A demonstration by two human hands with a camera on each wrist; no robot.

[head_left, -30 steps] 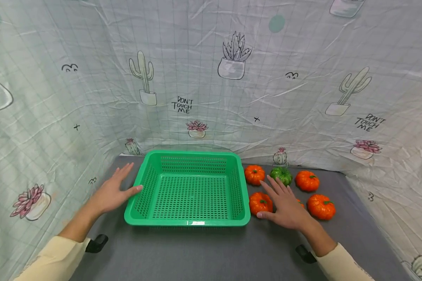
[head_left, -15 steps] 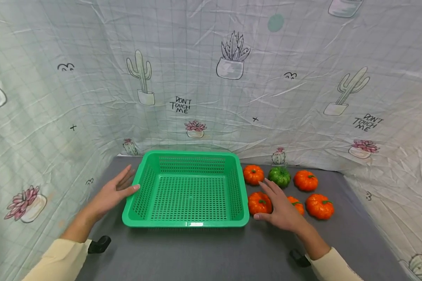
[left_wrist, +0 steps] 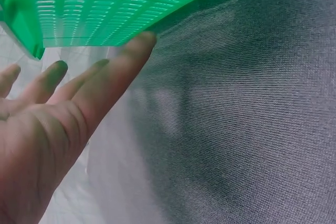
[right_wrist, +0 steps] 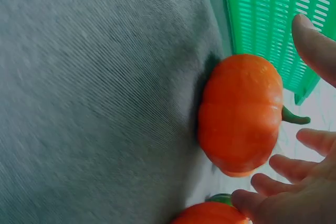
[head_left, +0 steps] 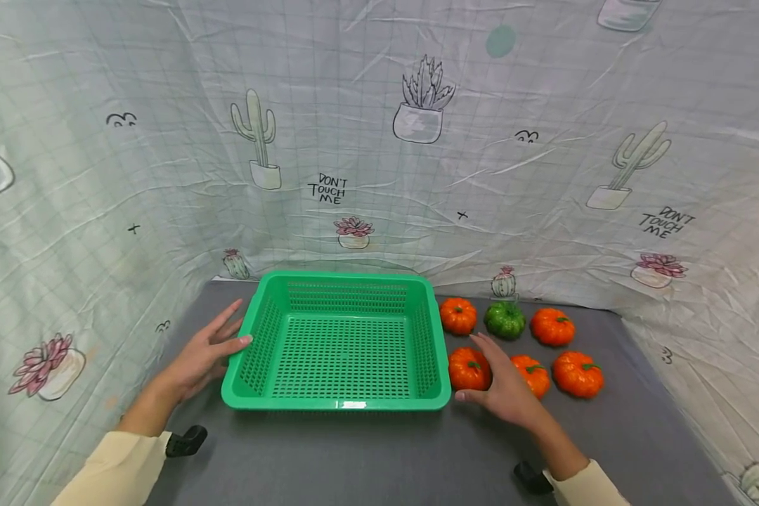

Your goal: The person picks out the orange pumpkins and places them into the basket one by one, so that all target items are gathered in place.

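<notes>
A green plastic basket [head_left: 344,404] with slotted walls stands on the grey cloth. My left hand [head_left: 205,355] is at its left side, thumb over the rim and fingers spread along the outer wall. In the left wrist view the fingers [left_wrist: 100,90] are straight beside the basket. My right hand [head_left: 506,386] hovers at the near-left orange pumpkin [head_left: 468,368], with thumb and fingers spread apart around it. The right wrist view shows this pumpkin [right_wrist: 241,114] resting on the cloth, its green stem toward the hand, and nothing in the palm.
Right of the basket, another orange pumpkin [head_left: 458,315] and a green one [head_left: 504,320] sit at the back. More orange pumpkins [head_left: 553,327] lie farther right, one partly behind the right hand. A printed curtain [head_left: 367,140] hangs behind and along both sides.
My right hand has lowered and shifted slightly left toward the near-left pumpkin, uncovering the green pumpkin and an orange one. My left hand has moved slightly closer against the basket's side.
</notes>
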